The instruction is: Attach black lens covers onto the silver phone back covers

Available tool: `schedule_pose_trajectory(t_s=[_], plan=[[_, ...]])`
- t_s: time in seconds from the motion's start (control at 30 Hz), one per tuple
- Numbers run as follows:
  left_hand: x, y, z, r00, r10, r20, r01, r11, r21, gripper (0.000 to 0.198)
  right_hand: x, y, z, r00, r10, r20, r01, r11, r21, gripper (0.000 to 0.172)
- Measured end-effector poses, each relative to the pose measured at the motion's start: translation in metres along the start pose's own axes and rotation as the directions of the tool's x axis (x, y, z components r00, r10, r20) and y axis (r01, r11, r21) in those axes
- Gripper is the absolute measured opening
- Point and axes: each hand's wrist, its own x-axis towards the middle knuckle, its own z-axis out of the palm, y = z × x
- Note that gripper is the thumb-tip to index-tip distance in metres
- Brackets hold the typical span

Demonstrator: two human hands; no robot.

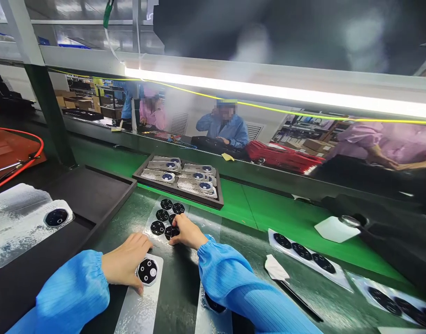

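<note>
My left hand (129, 260) has its thumb and fingers around the upper left corner of a silvery phone back panel (139, 311), steadying it on the bench. A black octagonal camera lens cover (147, 272) with several round openings sits at that panel's top. Farther off, my right hand (187, 232) pinches a black lens cover (170, 233) at the lower right of a clear sheet (153, 239) bearing several such covers. Whether this cover is lifted off the sheet I cannot tell. Under my right sleeve lies another silvery panel (213, 324), partly hidden.
A dark tray (218, 202) of several silvery panels stands at the back. More panels (21, 222) lie in dark trays at left. At right are strips of lens covers (303, 257), a black stick (299, 299) with white material and a white bottle (338, 229). Co-workers sit beyond the bench.
</note>
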Motion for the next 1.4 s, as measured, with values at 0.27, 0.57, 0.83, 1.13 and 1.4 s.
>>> schedule_pose_trajectory(t_s=[0.27,0.57,0.83,1.13,1.4], plan=[[-0.005,0.005,-0.002,1.0,-0.021,0.014,0.021,1.0,0.019,0.061,0.004,-0.005,-0.003,0.999,0.044,0.027,-0.042,0.998,-0.051,0.031],[-0.017,0.008,-0.007,0.999,-0.047,-0.015,0.046,0.996,-0.079,0.051,0.008,-0.002,-0.002,1.0,-0.006,0.017,0.008,0.997,-0.083,0.03],[-0.038,0.015,0.0,0.983,-0.184,-0.016,0.165,0.913,-0.374,0.054,-0.011,0.003,0.016,0.977,-0.153,-0.151,0.132,0.981,-0.141,0.039],[-0.04,0.007,0.027,0.986,-0.149,0.076,0.136,0.455,-0.88,0.063,-0.03,0.0,0.016,0.885,-0.403,-0.233,0.334,0.898,-0.287,0.043],[-0.028,0.02,0.045,0.986,-0.157,0.059,0.083,0.146,-0.986,0.07,-0.03,0.016,0.015,0.843,-0.454,-0.287,0.353,0.871,-0.341,0.041]])
